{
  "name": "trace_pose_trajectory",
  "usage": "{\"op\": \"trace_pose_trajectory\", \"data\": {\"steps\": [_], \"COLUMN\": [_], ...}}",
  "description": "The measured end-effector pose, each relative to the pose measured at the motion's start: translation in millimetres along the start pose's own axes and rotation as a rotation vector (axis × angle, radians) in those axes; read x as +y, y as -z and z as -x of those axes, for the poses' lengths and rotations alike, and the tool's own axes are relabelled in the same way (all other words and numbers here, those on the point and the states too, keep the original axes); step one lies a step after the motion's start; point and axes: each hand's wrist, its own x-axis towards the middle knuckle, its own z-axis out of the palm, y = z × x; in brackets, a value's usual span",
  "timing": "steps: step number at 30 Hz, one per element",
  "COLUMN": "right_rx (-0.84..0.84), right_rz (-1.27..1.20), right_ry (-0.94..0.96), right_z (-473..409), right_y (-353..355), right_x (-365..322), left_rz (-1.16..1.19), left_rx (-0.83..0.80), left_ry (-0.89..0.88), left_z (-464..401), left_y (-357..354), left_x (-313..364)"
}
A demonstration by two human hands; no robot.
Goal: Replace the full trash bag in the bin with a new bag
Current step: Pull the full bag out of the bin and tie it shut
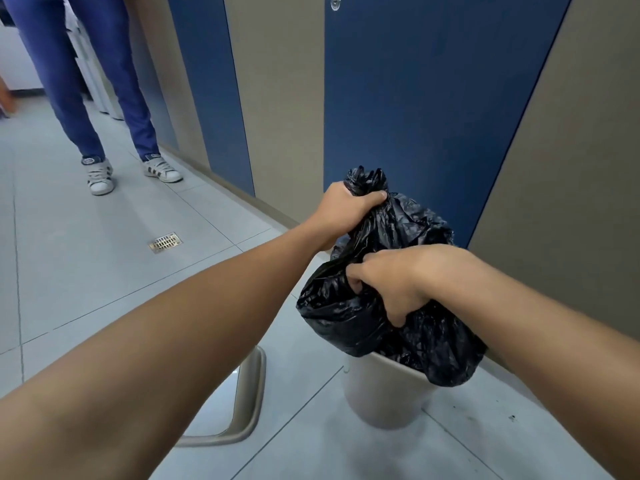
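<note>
The bin (pixel 381 393) has its mouth hidden under the black bag (pixel 398 323). At eleven o'clock a bystander (pixel 104 81) is cut off above the thighs by the top edge.

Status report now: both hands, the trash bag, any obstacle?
Left hand grips bag neck. Right hand grips black bag, bottom in bin. Nothing blocking.

bags: 1 blk (pixel 408 306) | bins: 1 (pixel 381 393) | hands: 2 | floor drains: 1 (pixel 165 242) | shoes: 2

Single head-worn wide view, angled forward and down, close over bin (pixel 381 393).
</note>
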Motion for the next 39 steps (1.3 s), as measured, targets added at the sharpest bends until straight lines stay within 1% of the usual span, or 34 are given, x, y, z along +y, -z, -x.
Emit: {"op": "trace_pose_trajectory", "data": {"steps": [1, 5, 8, 9, 13, 14, 15, 17, 19, 20, 22, 23, 25, 27, 29, 30, 32, 34, 37, 39], "right_rx": [0.029, 0.295, 0.387, 0.448, 0.881, 0.947, 0.969, 0.941, 0.918, 0.923, 0.952, 0.971, 1.0, 1.008, 0.961, 0.906, 0.81, 0.783, 0.702, 0.637], "right_rz": [-0.023, -0.204, -0.38, -0.43, -0.538, -0.539, -0.528, -0.518, -0.59, -0.642, -0.699, -0.718, -0.803, -0.938, -0.966, -0.924, -0.819, -0.745, -0.649, -0.629], "right_ry": [0.004, 0.036, 0.034, 0.026, -0.048, -0.088, -0.128, -0.185, -0.221, -0.238, -0.284, -0.31, -0.339, -0.295, -0.211, -0.168, -0.086, 0.002, 0.103, 0.153], "right_z": [0.6, 9.0, 25.5, 31.1, 43.3, 42.1, 39.8, 32.8, 27.3, 25.8, 24.3, 24.5, 26.9, 31.1, 34.4, 34.9, 34.8, 34.1, 38.4, 41.4], "right_y": [-1.9, 6.1, 23.5, 28.0, 41.1, 42.0, 41.8, 36.1, 27.6, 24.2, 21.6, 21.3, 21.3, 22.4, 23.7, 23.7, 22.8, 23.2, 28.8, 30.6], "right_x": [4.4, 25.7, 44.4, 50.6, 75.2, 78.9, 80.1, 79.9, 79.6, 81.1, 86.6, 89.9, 97.1, 104.4, 109.9, 111.0, 109.0, 107.4, 109.5, 111.2], "left_rz": [0.0, 0.04, 0.057, 0.046, 0.049, 0.058, 0.079, 0.147, 0.176, 0.174, 0.097, 0.044, -0.016, -0.017, -0.026, -0.021, -0.01, -0.006, -0.048, -0.095], "left_rx": [-0.014, -0.025, -0.03, -0.027, -0.056, -0.056, -0.05, -0.069, -0.157, -0.203, -0.273, -0.283, -0.226, -0.115, -0.038, -0.036, -0.122, -0.193, -0.184, -0.195], "left_ry": [-0.007, -0.024, -0.027, -0.045, -0.03, -0.029, -0.034, -0.052, -0.079, -0.105, -0.193, -0.238, -0.283, -0.269, -0.255, -0.257, -0.291, -0.328, -0.346, -0.408], "left_z": [0.0, 2.1, 2.2, 0.7, 2.6, 3.4, 3.6, 4.3, 6.5, 8.4, 11.0, 11.8, 11.7, 9.5, 9.0, 9.1, 10.3, 12.4, 14.3, 15.2], "left_y": [-0.1, 2.3, 5.0, 5.7, 6.4, 5.7, 4.8, 1.0, -3.8, -6.3, -10.2, -11.6, -14.0, -13.0, -10.1, -9.3, -9.7, -10.2, -6.3, -5.3], "left_x": [-1.4, -5.9, -4.7, -5.0, 1.0, 5.4, 10.6, 22.1, 28.9, 29.9, 28.6, 27.8, 26.4, 24.7, 23.0, 21.8, 21.9, 24.8, 30.7, 34.4]}}
